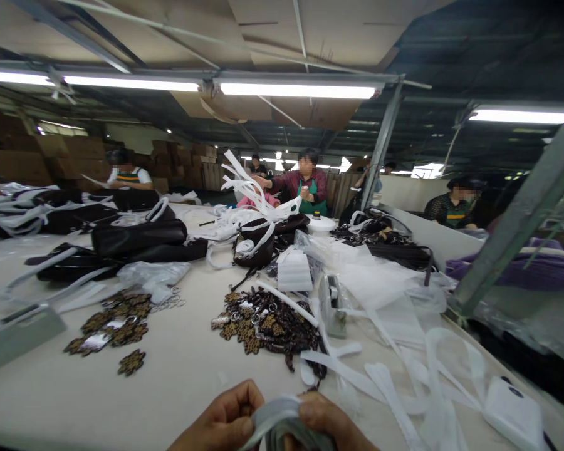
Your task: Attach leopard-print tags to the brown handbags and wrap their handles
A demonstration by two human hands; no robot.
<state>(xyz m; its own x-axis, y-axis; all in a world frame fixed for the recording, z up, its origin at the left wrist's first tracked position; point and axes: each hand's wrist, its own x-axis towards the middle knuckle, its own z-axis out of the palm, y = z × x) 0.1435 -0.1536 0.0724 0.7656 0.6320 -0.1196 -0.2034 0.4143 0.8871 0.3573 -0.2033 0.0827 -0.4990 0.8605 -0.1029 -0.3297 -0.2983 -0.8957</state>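
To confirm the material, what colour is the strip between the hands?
The strip is whitish grey, seen best in the head view.

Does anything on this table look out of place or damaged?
No damage stands out. One spotted charm lies alone, nearer the camera than the left charm pile, like a stray. At right, white strips sprawl in loose, crossing loops, which looks untidy.

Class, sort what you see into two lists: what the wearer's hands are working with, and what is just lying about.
Judging by contact alone:

In use:
- pale looped strip, held by left hand and right hand

Apparently lying about:
- brown-patterned pieces
- dark bags
- loose white strips
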